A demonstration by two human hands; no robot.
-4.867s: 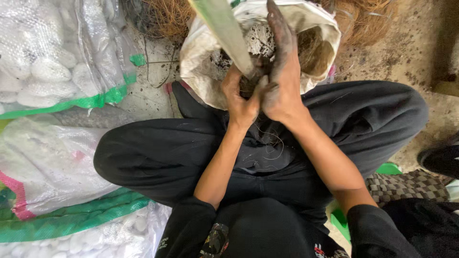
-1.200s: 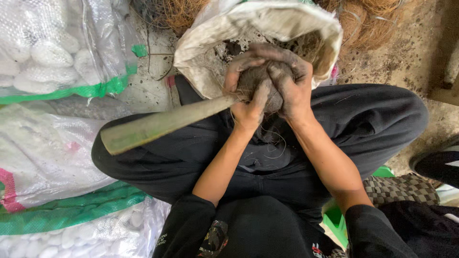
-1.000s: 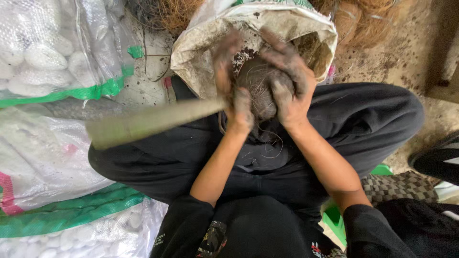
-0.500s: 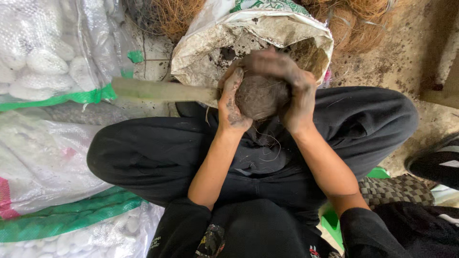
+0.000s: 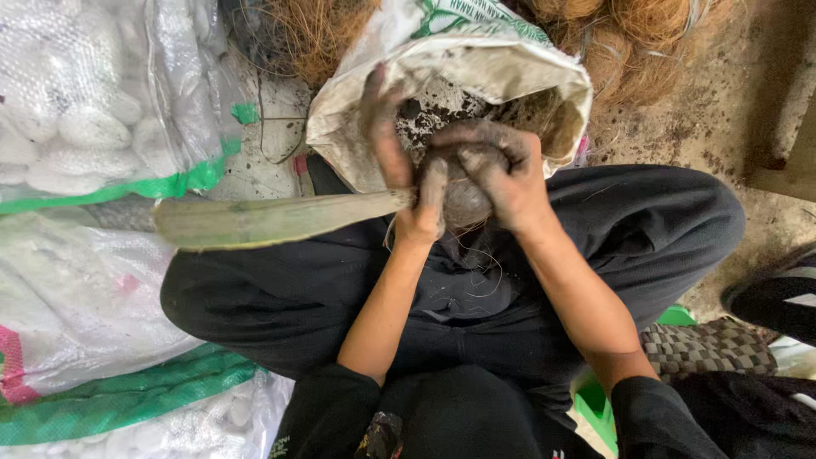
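On your left, the long green leaf (image 5: 272, 221) now lies nearly level across your thigh, lower than half a second ago, its end pinned under your left hand (image 5: 406, 178). That hand clamps the dark soil ball (image 5: 466, 197) against your right hand (image 5: 501, 174), which has curled tighter over it. The ball sits just before the open white sack (image 5: 476, 68), so the wrapping looks underway.
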